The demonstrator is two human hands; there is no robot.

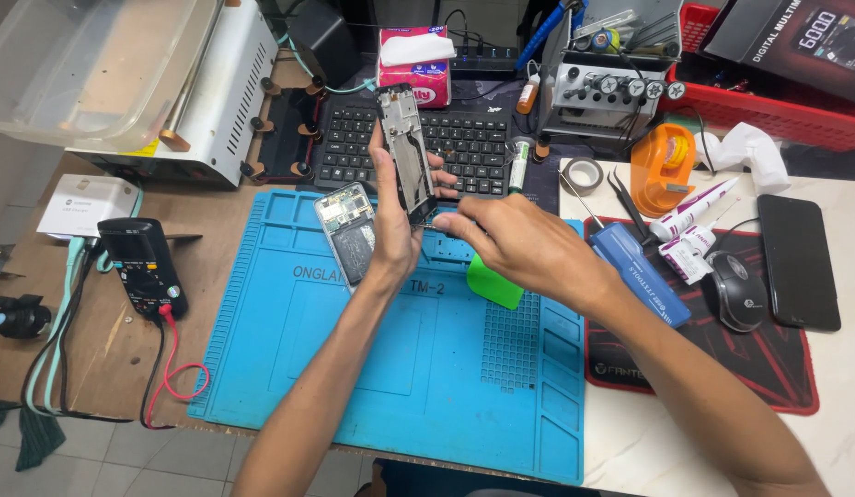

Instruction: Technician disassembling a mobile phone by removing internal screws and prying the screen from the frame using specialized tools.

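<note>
My left hand (pixel 390 216) holds a phone frame (pixel 406 152) upright on its edge above the blue work mat (pixel 354 368). My right hand (pixel 515 244) pinches a thin dark tool (pixel 438 224) against the lower end of that frame. An opened phone body (pixel 347 230) with its circuit board showing lies on the mat just left of my left hand. A green plastic card (pixel 494 281) lies on the mat under my right hand.
A black keyboard (pixel 464 147) sits behind the mat. A multimeter (pixel 144 267) with red lead lies left. On the right are a blue case (pixel 643 271), tweezers (pixel 630 207), glue tubes (pixel 689 230), a mouse (pixel 735 290), a black phone (pixel 797 260), an orange tape dispenser (pixel 662 170) and a red basket (pixel 768 110).
</note>
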